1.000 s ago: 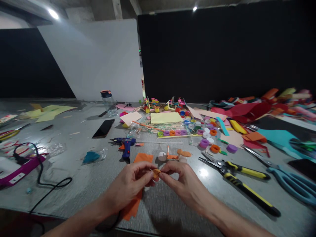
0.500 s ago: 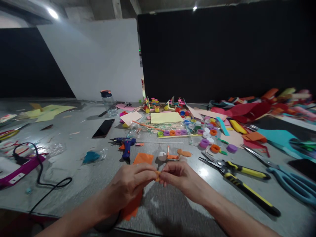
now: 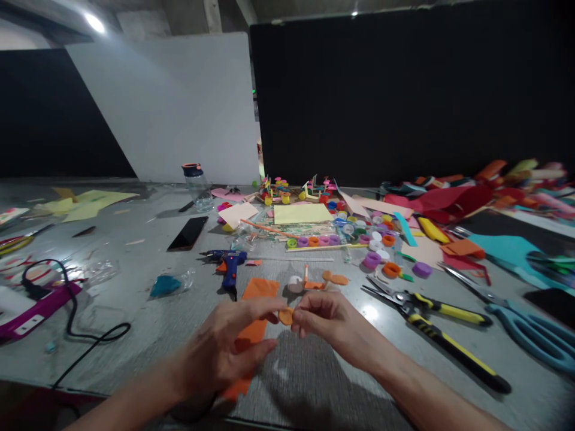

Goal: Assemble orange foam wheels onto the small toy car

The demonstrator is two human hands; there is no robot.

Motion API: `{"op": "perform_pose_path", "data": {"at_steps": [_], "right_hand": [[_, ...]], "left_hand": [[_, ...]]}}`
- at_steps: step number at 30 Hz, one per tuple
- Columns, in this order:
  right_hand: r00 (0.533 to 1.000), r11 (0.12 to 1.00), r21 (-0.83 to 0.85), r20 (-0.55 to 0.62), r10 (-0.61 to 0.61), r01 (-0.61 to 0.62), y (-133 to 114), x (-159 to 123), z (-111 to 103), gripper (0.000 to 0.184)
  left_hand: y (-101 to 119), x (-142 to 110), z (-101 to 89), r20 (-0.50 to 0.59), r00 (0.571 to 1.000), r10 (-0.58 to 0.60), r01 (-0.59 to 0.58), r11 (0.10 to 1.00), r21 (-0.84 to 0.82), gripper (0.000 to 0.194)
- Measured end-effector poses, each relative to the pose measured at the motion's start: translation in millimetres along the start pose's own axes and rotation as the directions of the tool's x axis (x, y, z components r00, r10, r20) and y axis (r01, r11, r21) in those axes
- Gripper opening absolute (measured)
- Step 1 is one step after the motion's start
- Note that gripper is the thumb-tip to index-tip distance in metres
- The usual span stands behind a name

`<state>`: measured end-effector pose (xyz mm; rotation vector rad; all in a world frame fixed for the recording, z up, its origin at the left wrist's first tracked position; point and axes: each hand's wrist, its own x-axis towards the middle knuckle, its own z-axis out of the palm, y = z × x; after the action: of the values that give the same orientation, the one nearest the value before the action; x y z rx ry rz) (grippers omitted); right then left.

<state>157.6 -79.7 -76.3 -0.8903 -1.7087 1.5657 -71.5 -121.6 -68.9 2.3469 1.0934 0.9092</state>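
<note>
A small orange disc (image 3: 286, 315) is pinched between the thumb and fingers of my right hand (image 3: 330, 317). My left hand (image 3: 233, 341) is open, its thumb held apart below and its fingertips at the disc's left edge; whether they touch it I cannot tell. Under my left hand lies an orange sheet (image 3: 259, 290), partly hidden. Just beyond my fingers sits a small assembly (image 3: 314, 282) of orange strips, with a white cap (image 3: 295, 284) and orange rounded pieces at its ends.
A blue glue gun (image 3: 230, 269) lies left of centre, near a black phone (image 3: 187, 233). Yellow-and-black pliers (image 3: 426, 326) and blue-handled scissors (image 3: 521, 332) are on the right. Coloured bottle caps (image 3: 372, 260), sticks and paper fill the back; a magenta power strip (image 3: 40, 314) is at left.
My left thumb has dropped away from the fingers, loosening the left hand's pinch. More of the orange disc now shows, held by my right hand, which has barely moved.
</note>
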Motion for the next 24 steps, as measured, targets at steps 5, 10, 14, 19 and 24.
{"op": "perform_pose_path", "data": {"at_steps": [5,10,14,19,24], "right_hand": [[0.999,0.998,-0.056,-0.041,-0.028,0.026,1,-3,5,0.023],[0.995,0.969,-0.232,-0.027,-0.097,0.088,-4,-9,6,0.021],[0.987,0.923,-0.371,-0.068,-0.142,0.108,-4,-11,7,0.016],[0.978,0.857,-0.496,-0.065,-0.197,0.139,2,-10,8,0.013],[0.966,0.81,-0.568,-0.093,-0.243,0.15,2,-9,5,0.011]], "left_hand": [[15,13,14.6,0.144,0.917,-0.373,0.394,0.781,-0.484,0.024],[21,23,20.7,0.159,0.887,-0.433,0.457,0.779,-0.429,0.017],[22,24,20.1,0.117,0.9,-0.42,0.436,0.864,-0.253,0.013],[23,25,20.9,0.095,0.92,-0.381,0.39,0.916,-0.099,0.015],[25,27,20.6,0.098,0.926,-0.365,0.372,0.927,-0.055,0.015]]}}
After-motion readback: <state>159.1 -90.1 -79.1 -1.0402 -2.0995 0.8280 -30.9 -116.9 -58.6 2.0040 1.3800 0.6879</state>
